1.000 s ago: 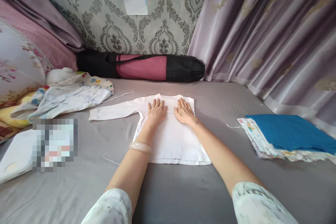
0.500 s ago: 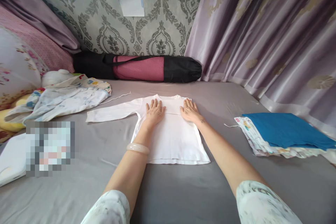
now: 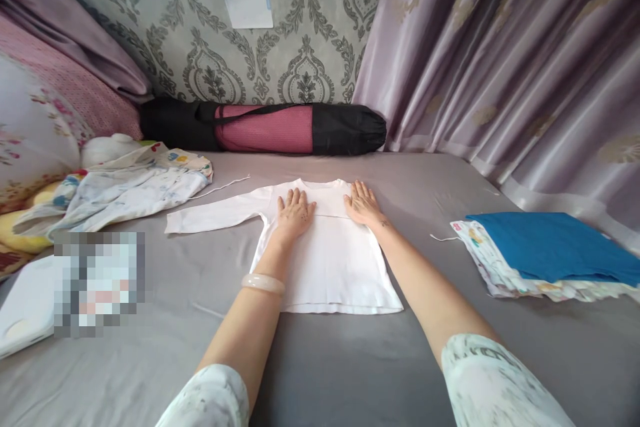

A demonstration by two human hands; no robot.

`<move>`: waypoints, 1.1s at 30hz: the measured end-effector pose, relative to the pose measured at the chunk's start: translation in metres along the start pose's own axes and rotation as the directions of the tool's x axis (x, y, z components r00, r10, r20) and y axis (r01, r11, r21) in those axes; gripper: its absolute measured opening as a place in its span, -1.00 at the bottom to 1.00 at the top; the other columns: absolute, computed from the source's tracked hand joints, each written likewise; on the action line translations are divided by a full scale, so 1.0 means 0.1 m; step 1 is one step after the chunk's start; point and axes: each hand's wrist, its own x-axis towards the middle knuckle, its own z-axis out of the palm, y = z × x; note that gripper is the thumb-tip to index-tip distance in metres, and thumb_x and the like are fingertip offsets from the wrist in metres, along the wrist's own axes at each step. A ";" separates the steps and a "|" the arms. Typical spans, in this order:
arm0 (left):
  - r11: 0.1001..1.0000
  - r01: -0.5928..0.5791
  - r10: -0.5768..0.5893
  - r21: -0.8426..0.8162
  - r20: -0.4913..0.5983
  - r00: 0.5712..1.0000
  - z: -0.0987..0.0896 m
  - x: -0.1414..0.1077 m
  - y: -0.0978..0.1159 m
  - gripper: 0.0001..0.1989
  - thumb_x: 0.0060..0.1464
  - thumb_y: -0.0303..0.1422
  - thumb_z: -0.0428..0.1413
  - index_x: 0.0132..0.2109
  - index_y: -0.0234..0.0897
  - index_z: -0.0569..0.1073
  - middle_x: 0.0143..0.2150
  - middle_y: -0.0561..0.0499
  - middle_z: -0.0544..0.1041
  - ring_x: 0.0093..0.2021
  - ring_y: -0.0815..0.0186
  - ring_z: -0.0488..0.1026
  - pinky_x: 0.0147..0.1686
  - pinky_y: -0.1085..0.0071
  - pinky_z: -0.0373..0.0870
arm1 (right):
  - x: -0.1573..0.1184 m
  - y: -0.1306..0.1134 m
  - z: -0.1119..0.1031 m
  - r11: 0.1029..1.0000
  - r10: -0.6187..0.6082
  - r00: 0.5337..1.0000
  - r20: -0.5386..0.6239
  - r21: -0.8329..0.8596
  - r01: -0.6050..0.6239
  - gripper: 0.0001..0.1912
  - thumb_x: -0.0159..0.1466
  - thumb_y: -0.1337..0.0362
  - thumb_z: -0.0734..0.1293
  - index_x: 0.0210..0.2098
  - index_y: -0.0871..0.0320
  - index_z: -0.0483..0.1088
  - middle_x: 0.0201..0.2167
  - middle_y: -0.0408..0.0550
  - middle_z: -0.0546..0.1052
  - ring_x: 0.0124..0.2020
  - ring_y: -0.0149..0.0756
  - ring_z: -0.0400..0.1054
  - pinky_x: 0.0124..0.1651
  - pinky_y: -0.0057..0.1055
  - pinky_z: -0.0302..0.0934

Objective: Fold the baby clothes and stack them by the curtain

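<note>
A white long-sleeved shirt (image 3: 330, 267) lies flat on the grey sheet, its hem toward me. One sleeve stretches out to the left; the other does not show beyond the right side. My left hand (image 3: 296, 213) rests flat on the upper left of the shirt, fingers spread and pointing away from me. On the shirt's right shoulder lies my right hand (image 3: 362, 203), also flat, with its fingers stretched out. Neither hand grips the cloth.
Folded clothes with a blue piece (image 3: 555, 247) on top lie at the right. Patterned baby clothes (image 3: 135, 183) are heaped at the left, near a white object (image 3: 30, 297) beside a blurred patch. A rolled pink mat in a black bag (image 3: 265, 128) lies along the wall.
My right hand has slid slightly up over the shirt's right shoulder. My left hand has stayed in place on the shirt.
</note>
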 end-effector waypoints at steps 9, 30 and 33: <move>0.998 0.030 -0.027 -0.050 0.042 0.999 -0.09 0.00 0.03 -0.35 0.30 -0.11 -0.32 0.38 -0.45 0.01 0.44 -0.25 -0.08 0.44 0.06 -0.21 0.32 -0.10 -0.22 | -0.03 -0.16 -0.14 1.000 -0.003 1.000 -0.005 -0.019 0.003 -0.30 0.41 0.08 -0.13 0.39 0.41 -0.14 0.43 0.14 -0.17 0.43 -0.12 -0.37 0.39 -0.04 -0.48; 0.959 0.183 -0.179 -0.217 0.037 0.983 -0.78 -0.20 -0.49 -0.51 0.25 -0.27 -0.09 0.28 -0.31 0.22 0.33 -0.20 0.25 0.32 0.19 0.18 0.24 0.30 0.13 | 0.05 -0.43 -0.10 1.000 -0.002 1.000 0.022 0.007 0.002 -0.33 0.41 0.02 -0.11 0.41 0.22 -0.16 0.44 0.10 -0.25 0.43 -0.06 -0.42 0.33 0.21 -0.47; 0.944 0.226 -0.218 -0.240 0.060 0.974 -0.77 -0.20 -0.58 -0.49 0.24 -0.27 -0.08 0.28 -0.35 0.22 0.31 -0.22 0.27 0.30 0.17 0.22 0.22 0.32 0.15 | -0.03 -0.66 -0.14 0.993 -0.114 0.992 -0.054 -0.019 0.113 -0.37 0.41 0.11 -0.08 0.40 0.25 -0.12 0.44 0.12 -0.24 0.43 -0.11 -0.45 0.34 0.15 -0.55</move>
